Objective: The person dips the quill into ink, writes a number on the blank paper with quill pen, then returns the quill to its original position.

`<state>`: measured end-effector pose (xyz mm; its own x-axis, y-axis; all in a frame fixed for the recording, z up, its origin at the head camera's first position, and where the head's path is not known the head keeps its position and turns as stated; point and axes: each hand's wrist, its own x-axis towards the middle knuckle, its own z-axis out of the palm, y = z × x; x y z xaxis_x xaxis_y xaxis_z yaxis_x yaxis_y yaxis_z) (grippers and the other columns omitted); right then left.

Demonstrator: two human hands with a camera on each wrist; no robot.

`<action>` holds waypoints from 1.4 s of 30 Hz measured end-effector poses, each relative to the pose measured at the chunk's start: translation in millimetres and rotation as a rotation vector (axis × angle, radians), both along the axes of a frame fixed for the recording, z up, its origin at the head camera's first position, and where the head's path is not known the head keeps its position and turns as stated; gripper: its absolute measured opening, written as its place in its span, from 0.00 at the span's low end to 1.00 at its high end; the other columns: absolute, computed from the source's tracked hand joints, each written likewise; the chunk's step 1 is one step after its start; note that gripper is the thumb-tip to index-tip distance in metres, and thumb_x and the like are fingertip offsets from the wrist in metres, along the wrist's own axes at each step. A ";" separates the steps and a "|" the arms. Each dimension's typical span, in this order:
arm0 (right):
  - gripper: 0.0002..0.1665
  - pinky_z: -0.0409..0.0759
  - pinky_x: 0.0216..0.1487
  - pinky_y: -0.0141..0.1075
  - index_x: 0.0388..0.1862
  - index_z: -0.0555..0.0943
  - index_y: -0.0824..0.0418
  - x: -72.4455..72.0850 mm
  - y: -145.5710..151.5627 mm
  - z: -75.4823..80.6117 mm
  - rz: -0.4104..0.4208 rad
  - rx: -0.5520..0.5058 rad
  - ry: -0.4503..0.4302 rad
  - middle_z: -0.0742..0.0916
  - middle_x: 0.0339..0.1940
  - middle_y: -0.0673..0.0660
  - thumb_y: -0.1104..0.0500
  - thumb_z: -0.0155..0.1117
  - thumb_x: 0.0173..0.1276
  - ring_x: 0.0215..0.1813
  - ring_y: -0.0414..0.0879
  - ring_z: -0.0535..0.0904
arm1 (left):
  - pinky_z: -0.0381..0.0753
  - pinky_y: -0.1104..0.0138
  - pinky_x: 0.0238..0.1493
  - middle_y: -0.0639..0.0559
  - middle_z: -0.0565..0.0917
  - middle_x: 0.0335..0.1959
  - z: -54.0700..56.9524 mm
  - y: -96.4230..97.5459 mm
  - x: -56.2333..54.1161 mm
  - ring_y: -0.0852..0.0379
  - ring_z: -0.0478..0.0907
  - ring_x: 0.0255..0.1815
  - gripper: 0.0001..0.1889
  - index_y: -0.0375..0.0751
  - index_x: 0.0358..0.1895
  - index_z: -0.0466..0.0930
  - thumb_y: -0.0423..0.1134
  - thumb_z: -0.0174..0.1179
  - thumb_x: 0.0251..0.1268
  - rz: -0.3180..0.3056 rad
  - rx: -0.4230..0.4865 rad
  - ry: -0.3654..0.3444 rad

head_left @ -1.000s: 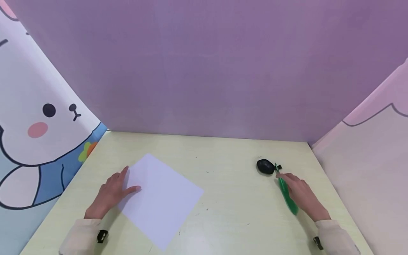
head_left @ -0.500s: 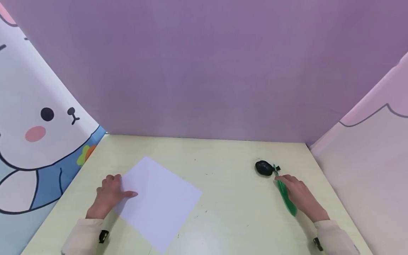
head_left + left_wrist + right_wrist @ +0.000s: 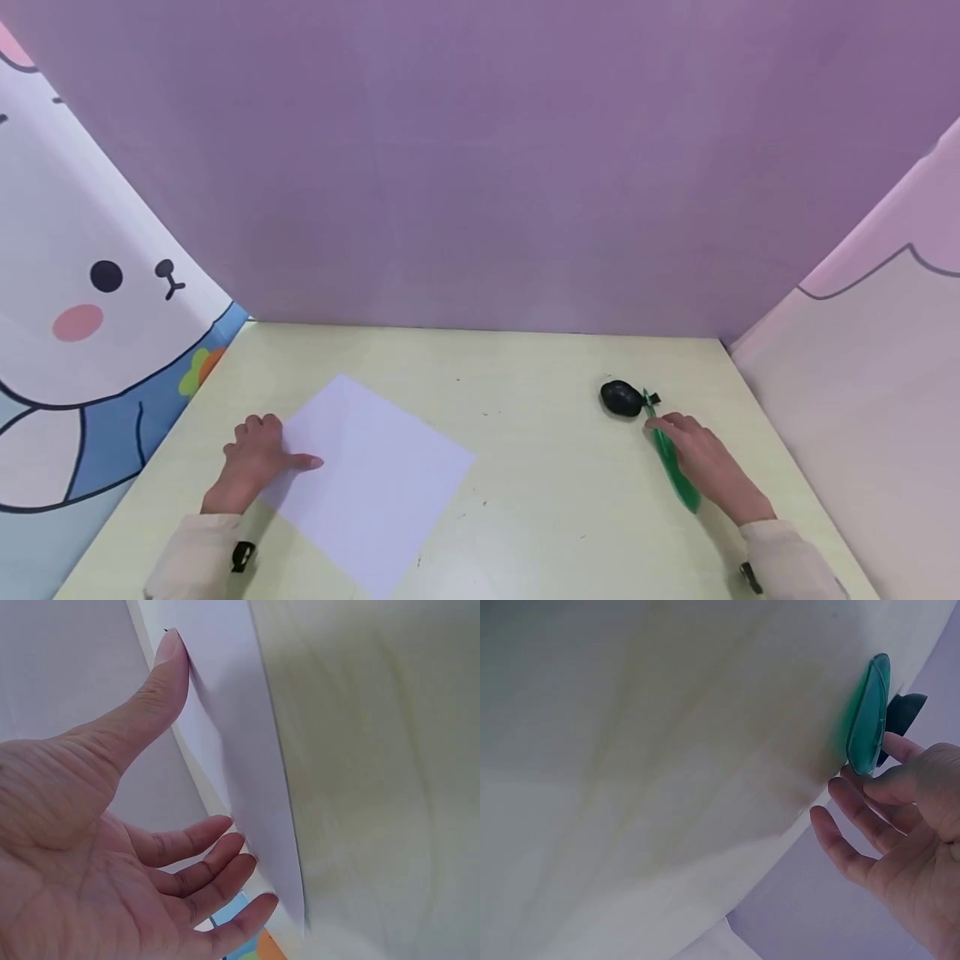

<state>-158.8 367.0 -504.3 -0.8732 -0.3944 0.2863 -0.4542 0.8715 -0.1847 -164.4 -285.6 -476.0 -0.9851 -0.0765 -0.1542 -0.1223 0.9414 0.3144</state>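
A square sheet of white paper (image 3: 375, 479) lies flat on the table, one corner toward the front. My left hand (image 3: 257, 457) is at its left corner, the thumb stretched over the sheet and the other fingers loosely bent near its edge. On the right, my right hand (image 3: 703, 454) pinches a long translucent green handle-like piece (image 3: 679, 479) near its narrow upper end, seen also in the right wrist view as a green piece (image 3: 870, 716) beside the thumb and index finger. A glossy black oval (image 3: 622, 398) sits at the green piece's upper end.
The pale table (image 3: 525, 533) carries several small dark marks. Behind it rises a purple wall panel (image 3: 480, 167). A cartoon-printed panel (image 3: 75, 333) borders the left side and a pink and white one (image 3: 885, 375) the right.
My left hand's fingers have drawn in from a straighter reach, and the hand has come slightly nearer. The right hand keeps its hold on the green piece. The head view has tilted slightly.
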 end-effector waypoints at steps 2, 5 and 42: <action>0.31 0.84 0.41 0.59 0.55 0.84 0.64 -1.0 0.1 -0.2 0.003 0.012 0.011 0.86 0.49 0.66 0.86 0.65 0.55 0.50 0.66 0.84 | 0.70 0.40 0.43 0.25 0.68 0.38 -1.0 -1.4 -1.0 0.29 0.65 0.43 0.48 0.16 0.46 0.65 0.59 0.82 0.47 0.003 -0.004 0.001; 0.30 0.85 0.40 0.56 0.54 0.85 0.65 -2.3 0.2 -1.6 0.020 0.025 0.036 0.85 0.48 0.67 0.86 0.65 0.54 0.48 0.64 0.84 | 0.69 0.39 0.44 0.25 0.68 0.38 -2.0 -3.4 -1.6 0.29 0.65 0.44 0.49 0.17 0.46 0.64 0.60 0.82 0.46 0.009 -0.013 -0.001; 0.31 0.86 0.47 0.52 0.53 0.84 0.66 -8.4 1.8 -1.4 0.048 0.074 0.072 0.86 0.50 0.67 0.87 0.64 0.53 0.51 0.63 0.85 | 0.70 0.44 0.44 0.25 0.66 0.38 -7.6 -4.9 1.4 0.31 0.65 0.41 0.52 0.18 0.43 0.62 0.63 0.82 0.42 0.052 0.000 0.024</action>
<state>-167.2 368.8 -505.7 -0.8310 -0.4579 0.3158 -0.5057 0.8584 -0.0863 -162.9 -290.4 -483.6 -0.9831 -0.1281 -0.1306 -0.1638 0.9341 0.3173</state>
